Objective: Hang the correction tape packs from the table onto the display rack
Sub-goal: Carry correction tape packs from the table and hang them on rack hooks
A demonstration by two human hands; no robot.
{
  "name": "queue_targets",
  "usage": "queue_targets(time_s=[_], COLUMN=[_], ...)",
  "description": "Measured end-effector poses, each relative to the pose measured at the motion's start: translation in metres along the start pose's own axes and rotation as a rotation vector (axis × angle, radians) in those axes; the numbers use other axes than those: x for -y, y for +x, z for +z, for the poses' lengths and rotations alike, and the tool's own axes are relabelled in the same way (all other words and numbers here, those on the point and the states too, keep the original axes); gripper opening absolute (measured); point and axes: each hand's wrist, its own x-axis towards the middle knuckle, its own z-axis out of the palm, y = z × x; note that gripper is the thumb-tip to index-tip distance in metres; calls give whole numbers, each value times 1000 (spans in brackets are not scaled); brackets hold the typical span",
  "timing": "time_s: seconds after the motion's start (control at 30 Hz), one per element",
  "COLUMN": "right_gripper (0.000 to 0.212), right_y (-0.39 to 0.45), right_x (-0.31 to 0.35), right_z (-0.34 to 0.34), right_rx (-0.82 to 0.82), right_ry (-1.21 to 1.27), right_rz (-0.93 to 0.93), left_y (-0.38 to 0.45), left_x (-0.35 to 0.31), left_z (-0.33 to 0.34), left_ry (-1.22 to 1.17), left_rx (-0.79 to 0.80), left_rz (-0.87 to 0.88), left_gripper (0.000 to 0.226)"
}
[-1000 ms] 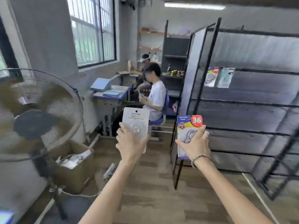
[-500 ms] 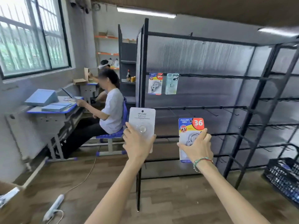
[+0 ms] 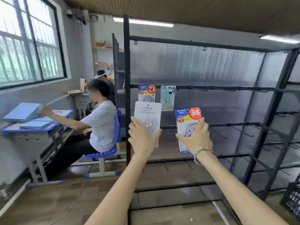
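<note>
Left grip point(image 3: 142, 138) clasps a white card pack point(image 3: 147, 111), right grip point(image 3: 194, 138) a blue-yellow pack point(image 3: 186, 117), before the black metal rack point(image 3: 127, 62)

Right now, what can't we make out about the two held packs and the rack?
- White blister pack, head view: lower half behind the left hand; print too small.
- Blue-and-yellow pack with a red 36 badge: tape dispenser covered by the right hand.
- Black metal display rack: right side cut off; hooks blurred.
- Hanging packs: hooks unclear.
</note>
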Motion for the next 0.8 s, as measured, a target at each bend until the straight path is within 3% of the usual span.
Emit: queue_targets(time_s=[0.37,0.8], right_gripper=[116,113], right_y=[118,170], right_x=[19,17], right_z=[23,34], right_rx=[-15,34], right_ry=[37,88], right_rz=[-84,-189], left_y=[87,111], left_x=[-36,-42], left_z=[54,88], left_ry=[-21,25], left_rx=[-88,-131], left_rz=[36,-29], left_gripper=[119,122])
